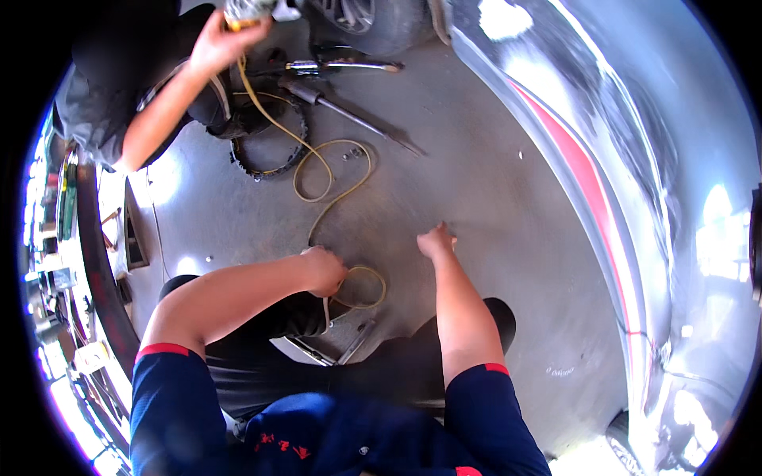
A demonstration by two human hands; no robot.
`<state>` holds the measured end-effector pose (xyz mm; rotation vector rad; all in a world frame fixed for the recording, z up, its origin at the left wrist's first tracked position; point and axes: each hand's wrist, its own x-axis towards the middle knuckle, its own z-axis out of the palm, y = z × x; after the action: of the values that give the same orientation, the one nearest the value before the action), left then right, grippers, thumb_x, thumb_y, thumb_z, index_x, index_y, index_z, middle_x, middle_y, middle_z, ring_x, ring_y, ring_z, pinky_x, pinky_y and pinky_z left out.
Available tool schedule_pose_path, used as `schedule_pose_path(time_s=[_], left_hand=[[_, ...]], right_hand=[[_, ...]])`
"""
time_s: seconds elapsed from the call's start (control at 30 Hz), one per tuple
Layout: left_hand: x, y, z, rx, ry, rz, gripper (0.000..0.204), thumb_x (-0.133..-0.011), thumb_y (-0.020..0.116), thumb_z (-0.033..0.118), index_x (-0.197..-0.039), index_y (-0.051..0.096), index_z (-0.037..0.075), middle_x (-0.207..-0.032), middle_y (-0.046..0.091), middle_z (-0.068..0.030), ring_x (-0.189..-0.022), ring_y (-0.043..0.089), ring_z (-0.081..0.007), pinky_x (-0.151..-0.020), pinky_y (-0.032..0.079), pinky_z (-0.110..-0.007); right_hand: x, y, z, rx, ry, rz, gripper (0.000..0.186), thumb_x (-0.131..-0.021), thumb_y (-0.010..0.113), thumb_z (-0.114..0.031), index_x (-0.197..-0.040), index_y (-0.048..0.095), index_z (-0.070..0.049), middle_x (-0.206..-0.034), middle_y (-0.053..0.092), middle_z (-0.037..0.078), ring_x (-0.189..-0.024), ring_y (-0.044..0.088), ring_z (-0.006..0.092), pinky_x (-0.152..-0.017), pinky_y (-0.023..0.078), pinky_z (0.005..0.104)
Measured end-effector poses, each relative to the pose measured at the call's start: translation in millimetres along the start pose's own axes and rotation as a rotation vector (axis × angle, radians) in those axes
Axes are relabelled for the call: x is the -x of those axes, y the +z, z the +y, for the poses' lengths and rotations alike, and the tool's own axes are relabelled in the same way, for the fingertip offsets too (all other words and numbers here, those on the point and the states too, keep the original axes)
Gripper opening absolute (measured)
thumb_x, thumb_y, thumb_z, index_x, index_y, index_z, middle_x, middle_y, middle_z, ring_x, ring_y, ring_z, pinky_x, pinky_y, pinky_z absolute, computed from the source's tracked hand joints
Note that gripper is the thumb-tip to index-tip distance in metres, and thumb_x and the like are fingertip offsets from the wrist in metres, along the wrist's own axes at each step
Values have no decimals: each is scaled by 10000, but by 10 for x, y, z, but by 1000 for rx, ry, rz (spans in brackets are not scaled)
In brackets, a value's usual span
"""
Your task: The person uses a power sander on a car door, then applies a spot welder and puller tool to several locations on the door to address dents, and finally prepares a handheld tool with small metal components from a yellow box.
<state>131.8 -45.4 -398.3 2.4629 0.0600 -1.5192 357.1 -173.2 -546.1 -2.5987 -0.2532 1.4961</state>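
Observation:
My left hand (324,271) is closed in front of my knees, with a thin yellow hose (349,189) running into it from above. A small loop of that hose curls out beside the hand. To the right, my right hand (436,241) is held over the grey floor with its fingers curled in. What it holds, if anything, is too small to make out. At the upper left a co-worker's hand (218,44) grips a silver and yellow tool (248,11), and the hose leads up toward it.
A car's body side (571,151) with a red strip curves along the right, and a wheel (357,20) is at the top. A long-shafted tool (349,117), a black ring-shaped part (270,170) and small loose pieces (352,153) lie on the floor. Shelving stands left.

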Motion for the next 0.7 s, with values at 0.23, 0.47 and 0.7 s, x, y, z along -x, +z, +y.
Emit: schedule_pose_path(time_s=[0.23,0.47,0.7], left_hand=[[-101,-167,-800,257,-24,335,418,-912,555,289,-1252,649,66,-1223,676,-177,-1146,646,-359,-953,524,-478],[-504,-589,-2089,17,-162,36,360,-874,581,258,-1174,708,107,-1159,709,-171,-1084,684,-318,-869,553,-487],[-1041,-1572,-3381,367,-487,739,357,-863,596,220,-1178,679,76,-1149,709,-178,-1103,681,-336,-886,559,-491]], right_hand=[[-150,168,-261,18,6,-144,1009,-894,612,-353,-1611,-51,-99,-1615,-15,363,-1473,206,529,-1175,337,474],[-7,289,-41,602,-225,-97,1042,-865,686,-389,-1624,22,-127,-1565,-4,450,-1454,196,587,-1199,304,487],[-25,252,-79,499,-143,-92,962,-904,667,-320,-1626,48,-170,-1552,-128,447,-1450,221,575,-1176,350,499]])
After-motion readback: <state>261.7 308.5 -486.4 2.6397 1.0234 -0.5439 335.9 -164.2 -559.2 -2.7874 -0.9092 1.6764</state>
